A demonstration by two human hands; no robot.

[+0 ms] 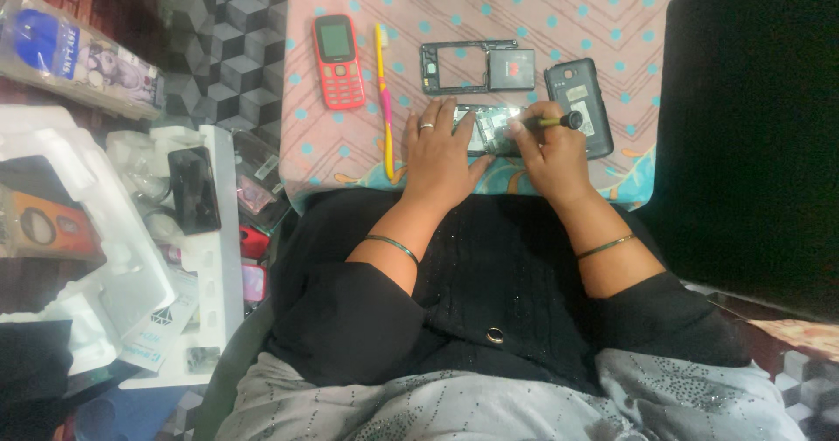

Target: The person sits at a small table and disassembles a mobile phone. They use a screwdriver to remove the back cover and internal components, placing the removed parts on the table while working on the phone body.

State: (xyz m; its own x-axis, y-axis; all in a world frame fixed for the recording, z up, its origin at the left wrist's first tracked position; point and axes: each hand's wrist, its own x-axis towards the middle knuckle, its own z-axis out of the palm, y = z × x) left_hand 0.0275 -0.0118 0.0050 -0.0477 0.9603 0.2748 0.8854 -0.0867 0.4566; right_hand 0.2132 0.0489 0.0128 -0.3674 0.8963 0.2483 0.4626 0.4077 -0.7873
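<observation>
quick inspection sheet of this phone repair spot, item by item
surface: pink cloth with teal dots, laid over the lap.
job's things: opened phone body with its board exposed; screwdriver tip on it.
clutter: red keypad phone, yellow-pink toothbrush, empty phone frame, battery, dark back cover.
hands: left hand pressed flat on the phone body; right hand gripping the screwdriver.
cables: nothing seen.
surroundings: white foam tray with a black phone on the left; black shape on the right.
</observation>
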